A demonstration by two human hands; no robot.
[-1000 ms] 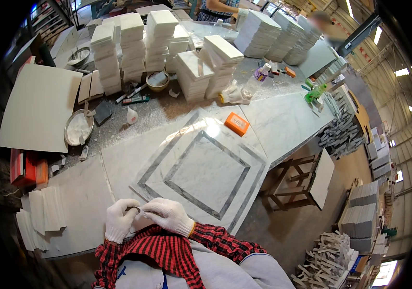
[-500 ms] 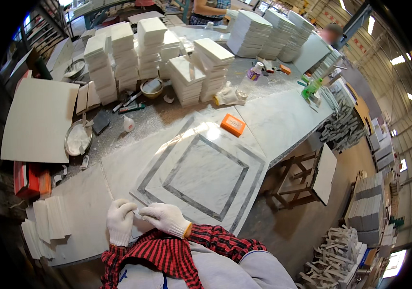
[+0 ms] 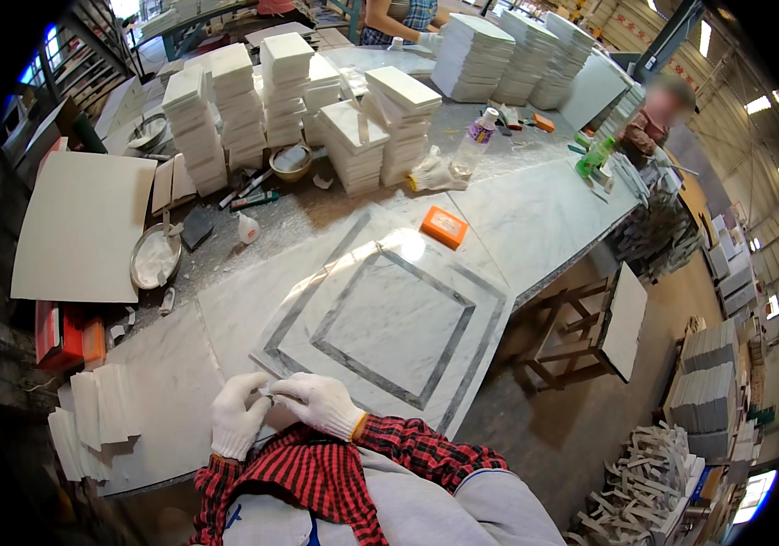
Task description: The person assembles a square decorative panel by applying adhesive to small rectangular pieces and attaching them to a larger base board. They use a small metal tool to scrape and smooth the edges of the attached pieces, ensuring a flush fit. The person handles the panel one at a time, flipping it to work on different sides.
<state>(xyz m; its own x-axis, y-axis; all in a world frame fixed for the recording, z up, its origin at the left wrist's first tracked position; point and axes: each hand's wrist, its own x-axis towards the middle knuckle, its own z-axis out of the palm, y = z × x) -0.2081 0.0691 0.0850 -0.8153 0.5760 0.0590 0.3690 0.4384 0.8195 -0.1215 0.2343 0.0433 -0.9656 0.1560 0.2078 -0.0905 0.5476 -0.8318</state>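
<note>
Both gloved hands' grip pinched together, left hand (image 3: 237, 420), right hand (image 3: 318, 404), perhaps on something small

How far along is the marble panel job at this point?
Looks done: the square panel lies assembled with two grey border strips. In hand: the gloved left hand and right hand meet over something too small to identify. Left: loose white strips and tile stacks remain unused.

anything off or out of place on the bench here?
Nothing damaged or spilled that shows. The inlaid marble panel lies flat and intact, square to nothing in particular. Loose bits sit around: an orange block at its far edge, a crumpled white glove by the tile stacks. Both gloved hands, left hand and right hand, meet at the near edge.
</note>
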